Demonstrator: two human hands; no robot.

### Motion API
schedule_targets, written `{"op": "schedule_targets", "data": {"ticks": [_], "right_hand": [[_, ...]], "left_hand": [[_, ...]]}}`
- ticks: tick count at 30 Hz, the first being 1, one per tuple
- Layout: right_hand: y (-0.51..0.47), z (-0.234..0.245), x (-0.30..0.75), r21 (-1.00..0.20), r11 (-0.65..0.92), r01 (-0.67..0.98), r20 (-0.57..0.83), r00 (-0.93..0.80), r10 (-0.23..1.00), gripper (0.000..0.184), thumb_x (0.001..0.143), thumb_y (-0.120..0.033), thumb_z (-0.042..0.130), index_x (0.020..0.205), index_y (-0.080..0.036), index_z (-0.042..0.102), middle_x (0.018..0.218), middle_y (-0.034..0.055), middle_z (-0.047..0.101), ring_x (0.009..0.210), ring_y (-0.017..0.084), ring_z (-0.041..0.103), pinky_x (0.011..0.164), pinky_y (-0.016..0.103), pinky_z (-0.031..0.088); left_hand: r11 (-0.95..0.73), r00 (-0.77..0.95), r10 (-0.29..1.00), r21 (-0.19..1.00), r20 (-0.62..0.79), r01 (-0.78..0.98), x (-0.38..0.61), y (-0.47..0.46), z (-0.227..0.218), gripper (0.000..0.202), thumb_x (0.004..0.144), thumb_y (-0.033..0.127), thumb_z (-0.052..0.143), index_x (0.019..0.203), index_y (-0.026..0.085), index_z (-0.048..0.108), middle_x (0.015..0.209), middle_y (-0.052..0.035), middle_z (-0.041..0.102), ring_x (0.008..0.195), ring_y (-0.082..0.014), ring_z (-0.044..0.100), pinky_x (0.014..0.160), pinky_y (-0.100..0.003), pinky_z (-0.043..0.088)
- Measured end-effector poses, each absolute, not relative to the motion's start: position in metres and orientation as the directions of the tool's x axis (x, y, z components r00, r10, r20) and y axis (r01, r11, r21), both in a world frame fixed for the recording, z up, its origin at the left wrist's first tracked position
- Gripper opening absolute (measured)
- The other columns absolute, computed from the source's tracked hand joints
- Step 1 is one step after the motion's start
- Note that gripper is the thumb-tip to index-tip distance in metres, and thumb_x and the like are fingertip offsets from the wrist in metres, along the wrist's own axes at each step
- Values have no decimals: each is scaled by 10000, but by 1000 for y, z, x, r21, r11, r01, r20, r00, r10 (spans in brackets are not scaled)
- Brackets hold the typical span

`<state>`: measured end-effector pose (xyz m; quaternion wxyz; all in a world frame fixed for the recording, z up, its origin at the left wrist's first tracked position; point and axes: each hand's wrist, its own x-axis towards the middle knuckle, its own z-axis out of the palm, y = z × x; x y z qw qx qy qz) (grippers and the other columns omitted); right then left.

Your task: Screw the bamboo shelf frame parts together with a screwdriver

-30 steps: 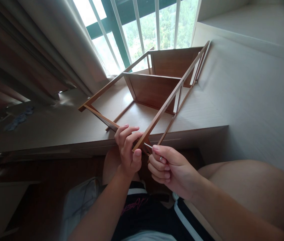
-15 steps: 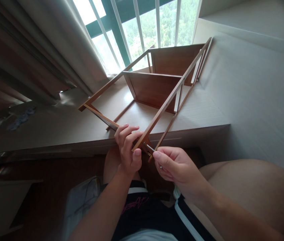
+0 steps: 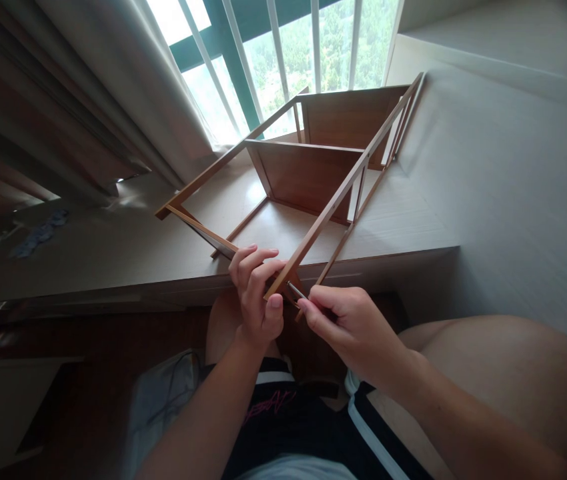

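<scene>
A wooden shelf frame (image 3: 313,183) lies on its side on a pale ledge, its near end sticking out over the ledge's edge. My left hand (image 3: 256,297) is curled around the board at that end, thumb close to the tip of the near post. Pinched in my right hand (image 3: 346,327) is a slim metal Allen key (image 3: 297,291); its far tip meets the post near a hole, and the rest is hidden in my fingers.
The pale ledge (image 3: 113,247) runs along the window (image 3: 283,60), which has white bars. A curtain (image 3: 113,87) hangs at the left. To the right rises a pale wall panel (image 3: 523,173). A clear plastic bag (image 3: 163,400) is below, beside my legs.
My right hand has turned around the Allen key, with its fingers placed differently. The left hand and the shelf frame stay where they were.
</scene>
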<state>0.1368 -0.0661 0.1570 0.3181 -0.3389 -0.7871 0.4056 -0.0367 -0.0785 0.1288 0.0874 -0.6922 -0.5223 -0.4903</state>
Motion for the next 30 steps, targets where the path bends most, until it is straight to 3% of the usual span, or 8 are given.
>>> {"op": "schedule_targets", "data": {"ticks": [6,10,12,14,16,19,24,30], "right_hand": [[-54,167,149,-521,749,410,381,-673,634,279,948,-253,436,680,-181,468,659,7,508,628,121,409,594,278,240],[-50,170,149,-702,638,316,309,-671,674,312,933,-272,471,640,-180,414,608,-20,436,578,104,345,568,275,216],[-53,165,144,-910,381,160,198,-641,742,367,924,-325,496,612,-184,361,569,-42,362,535,91,291,529,260,204],[-59,158,137,-994,-59,-93,19,-670,742,402,927,-399,478,616,-199,320,541,-62,289,483,81,238,472,246,181],[-66,153,130,-809,-496,-314,-101,-759,644,400,943,-433,428,638,-214,291,520,-79,228,439,77,184,424,233,155],[-73,151,125,-447,-775,-446,-98,-837,538,388,954,-392,414,641,-211,274,499,-88,196,418,73,152,395,213,139],[-75,156,125,-387,-791,-474,-91,-834,545,379,945,-345,458,626,-199,314,484,-87,233,411,64,176,388,208,126],[-77,156,131,-846,-434,-310,-129,-671,730,399,907,-398,539,610,-189,373,509,-73,297,450,61,217,414,223,142]], "left_hand": [[-457,-28,628,398,777,795,-36,-78,129,485,938,546,261,1041,211,596,1117,-96,590,1207,-277,448,1067,-511,321],[-458,-28,625,395,780,796,-36,-78,129,483,937,547,263,1036,211,596,1106,-96,594,1209,-279,449,1072,-515,320],[-452,-34,628,399,778,798,-36,-78,129,483,937,547,260,1035,213,595,1103,-95,593,1210,-278,449,1075,-513,320],[-452,-36,623,397,781,799,-35,-78,129,483,938,545,257,1032,213,595,1101,-94,593,1207,-276,451,1076,-512,321],[-458,-34,617,394,786,797,-35,-78,129,481,939,544,258,1026,213,596,1097,-94,593,1203,-276,453,1078,-515,319],[-460,-32,616,393,787,796,-35,-78,130,481,941,543,255,1025,214,596,1097,-94,592,1202,-276,453,1078,-515,317],[-459,-31,615,390,788,798,-35,-78,130,484,942,545,250,1028,217,595,1099,-92,590,1203,-277,450,1072,-514,323],[-458,-35,610,388,792,800,-35,-77,129,476,940,540,256,1022,215,594,1099,-93,589,1199,-277,452,1069,-516,323]]}}
